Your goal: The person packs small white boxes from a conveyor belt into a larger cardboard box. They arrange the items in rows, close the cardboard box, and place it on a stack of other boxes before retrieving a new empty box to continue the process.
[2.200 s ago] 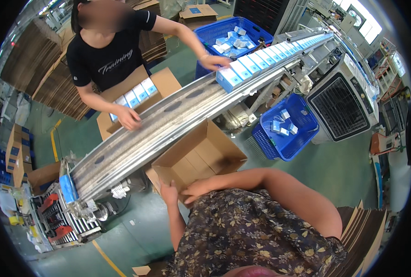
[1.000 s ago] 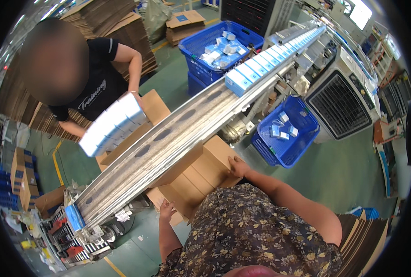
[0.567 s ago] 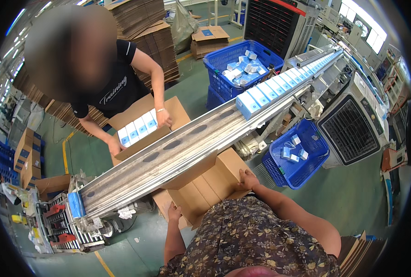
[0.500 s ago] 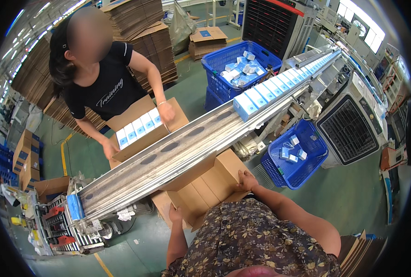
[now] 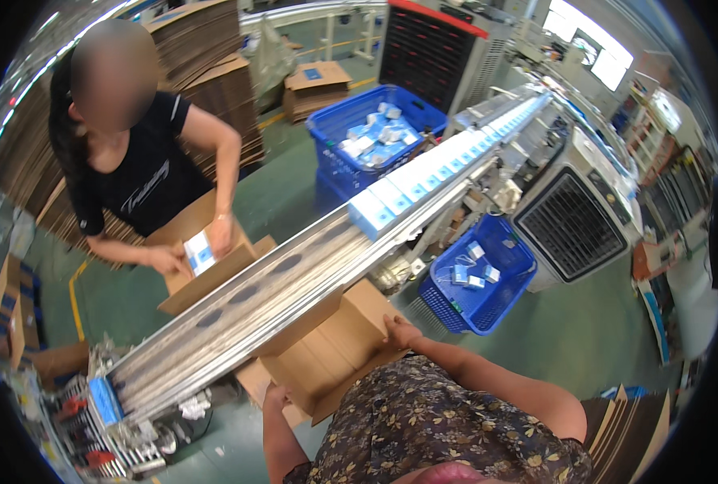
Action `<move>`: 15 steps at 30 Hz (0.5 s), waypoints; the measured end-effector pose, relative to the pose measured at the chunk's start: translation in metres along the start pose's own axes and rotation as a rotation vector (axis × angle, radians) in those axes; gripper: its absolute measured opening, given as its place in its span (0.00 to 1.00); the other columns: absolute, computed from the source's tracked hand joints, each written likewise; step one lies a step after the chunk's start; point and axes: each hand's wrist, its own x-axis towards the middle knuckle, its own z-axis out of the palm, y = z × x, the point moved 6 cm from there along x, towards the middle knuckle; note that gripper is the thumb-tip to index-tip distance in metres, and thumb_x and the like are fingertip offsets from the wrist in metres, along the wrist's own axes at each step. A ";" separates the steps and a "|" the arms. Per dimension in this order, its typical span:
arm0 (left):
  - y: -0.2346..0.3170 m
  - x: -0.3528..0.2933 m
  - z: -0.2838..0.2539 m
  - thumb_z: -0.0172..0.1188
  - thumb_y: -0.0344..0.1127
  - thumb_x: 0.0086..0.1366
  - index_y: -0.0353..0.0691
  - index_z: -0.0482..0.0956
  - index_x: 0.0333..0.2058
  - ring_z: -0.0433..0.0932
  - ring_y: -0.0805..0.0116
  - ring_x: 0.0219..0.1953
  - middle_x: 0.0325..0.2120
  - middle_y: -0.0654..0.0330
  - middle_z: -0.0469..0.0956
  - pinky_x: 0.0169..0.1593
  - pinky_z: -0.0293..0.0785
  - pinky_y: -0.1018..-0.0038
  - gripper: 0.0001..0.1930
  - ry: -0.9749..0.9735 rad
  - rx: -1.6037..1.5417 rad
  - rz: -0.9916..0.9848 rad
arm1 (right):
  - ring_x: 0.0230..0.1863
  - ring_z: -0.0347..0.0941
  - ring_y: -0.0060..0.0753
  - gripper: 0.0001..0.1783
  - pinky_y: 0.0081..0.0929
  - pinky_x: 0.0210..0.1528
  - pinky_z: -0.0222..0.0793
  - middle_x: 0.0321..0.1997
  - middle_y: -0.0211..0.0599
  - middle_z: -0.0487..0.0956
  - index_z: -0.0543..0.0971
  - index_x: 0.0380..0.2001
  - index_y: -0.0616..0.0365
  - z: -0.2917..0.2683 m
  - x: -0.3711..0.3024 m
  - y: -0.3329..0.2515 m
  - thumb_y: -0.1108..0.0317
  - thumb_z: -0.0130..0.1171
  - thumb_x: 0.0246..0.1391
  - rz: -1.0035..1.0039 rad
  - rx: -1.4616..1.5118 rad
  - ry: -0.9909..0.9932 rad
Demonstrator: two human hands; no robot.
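An open, empty cardboard box tilts against my front, beside the near edge of the conveyor. My left hand is closed on the box's left side, by a folded-out flap. At the right end wall, my right hand grips the box's edge, thumb and fingers on either side of the cardboard. Blue-and-white packs stand in a tight row on the belt, farther up to the right. Across the conveyor, a co-worker's hands reach into another carton, where white-and-blue packs show.
A blue basket of packs stands beyond the conveyor; another blue basket with several packs sits on the near right. Right of that is a grey air cooler. Stacked flat cardboard rises behind the co-worker. More cardboard sheets lean at lower right.
My view has shifted, so the scene sits farther left. Both my hands keep their grip on the box. The co-worker's hands have moved from the carton's sides into it.
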 end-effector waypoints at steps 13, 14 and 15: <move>0.009 0.005 -0.002 0.59 0.23 0.56 0.45 0.70 0.53 0.81 0.48 0.38 0.39 0.54 0.79 0.36 0.80 0.51 0.24 -0.031 0.035 -0.042 | 0.61 0.67 0.62 0.53 0.44 0.62 0.65 0.63 0.60 0.66 0.52 0.72 0.49 -0.003 -0.001 0.014 0.45 0.63 0.47 0.001 0.039 0.090; 0.008 0.001 -0.002 0.60 0.24 0.56 0.45 0.71 0.53 0.81 0.50 0.38 0.38 0.55 0.79 0.35 0.80 0.51 0.24 -0.016 0.027 -0.041 | 0.61 0.68 0.62 0.53 0.44 0.62 0.65 0.63 0.60 0.66 0.52 0.73 0.48 -0.005 0.000 0.011 0.45 0.64 0.47 0.007 0.043 0.083; 0.008 -0.002 -0.003 0.60 0.24 0.56 0.45 0.71 0.52 0.81 0.51 0.37 0.37 0.56 0.79 0.34 0.80 0.52 0.23 0.000 0.018 -0.038 | 0.60 0.68 0.62 0.54 0.44 0.62 0.66 0.63 0.60 0.67 0.52 0.73 0.47 -0.008 0.002 0.008 0.45 0.64 0.46 0.011 0.046 0.076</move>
